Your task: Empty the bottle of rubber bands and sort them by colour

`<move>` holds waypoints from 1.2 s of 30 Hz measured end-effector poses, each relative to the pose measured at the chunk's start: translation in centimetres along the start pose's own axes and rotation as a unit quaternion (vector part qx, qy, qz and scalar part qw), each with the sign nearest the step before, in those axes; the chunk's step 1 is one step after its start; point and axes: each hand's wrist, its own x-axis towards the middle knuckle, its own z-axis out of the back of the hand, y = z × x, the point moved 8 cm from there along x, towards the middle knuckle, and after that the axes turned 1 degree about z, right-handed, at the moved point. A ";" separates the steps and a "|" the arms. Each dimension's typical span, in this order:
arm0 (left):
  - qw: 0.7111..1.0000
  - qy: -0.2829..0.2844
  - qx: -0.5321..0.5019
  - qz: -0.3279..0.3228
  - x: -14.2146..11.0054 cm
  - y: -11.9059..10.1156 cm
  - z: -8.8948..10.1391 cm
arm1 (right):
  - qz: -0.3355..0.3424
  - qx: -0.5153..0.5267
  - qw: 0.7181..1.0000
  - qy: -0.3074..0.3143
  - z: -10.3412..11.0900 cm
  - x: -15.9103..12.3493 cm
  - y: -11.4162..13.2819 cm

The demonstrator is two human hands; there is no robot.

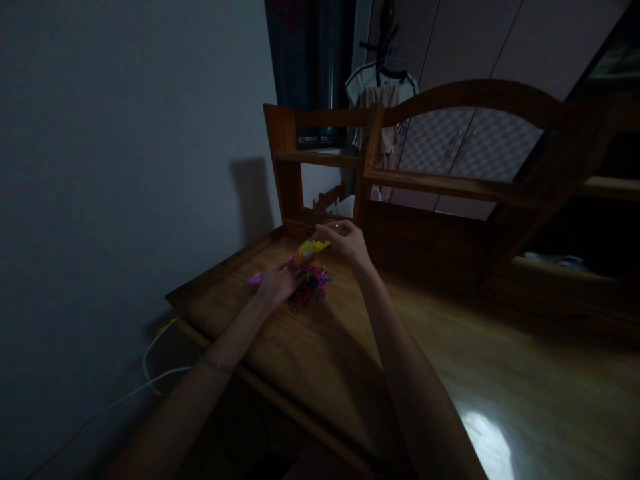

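A clear container [320, 238] with yellow and pink pieces in it slants between my two hands over the table; whether it is a stiff cup or a bag is hard to tell in the dim light. My right hand [349, 243] pinches its upper end, fingers closed. At the lower end, my left hand [279, 280] is turned palm up, its fingers partly hidden around the container. Just below lies a heap of small coloured loops [311, 283], mostly pink, purple and dark blue, resembling rubber bands. Beside my left hand is a purple object [255, 281], partly covered.
The wooden table [440, 340] has a raised shelf unit [370, 160] along its back. A wall [125, 160] stands at the left, with white cables [145, 363] by the table's edge. Clothes [383, 90] hang behind the shelves. Bright light reflects off the tabletop at lower right.
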 end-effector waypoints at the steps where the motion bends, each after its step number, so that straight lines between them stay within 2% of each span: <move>1: 1.000 -0.001 0.003 0.002 0.1 0.1 0.1 | 0.000 0.003 1.000 0.002 0.0 0.0 0.1; 7: 0.999 -0.016 0.027 0.011 0.8 0.5 1.7 | 0.021 0.012 1.000 0.008 0.1 -0.2 0.8; 14: 0.995 -0.078 0.059 -0.027 1.4 0.4 3.7 | 0.075 0.021 0.997 0.025 -0.1 -0.3 1.5; 17: 0.989 -0.117 0.083 -0.041 1.3 0.1 4.3 | 0.101 -0.009 0.995 0.017 0.1 -0.2 1.8; 27: 0.976 -0.113 0.177 -0.053 1.2 0.3 4.2 | 0.159 -0.156 0.975 -0.010 0.7 -1.1 3.5; 36: 0.953 -0.114 0.276 -0.055 0.3 0.0 2.6 | 0.181 -0.181 0.967 -0.011 0.6 -1.3 3.9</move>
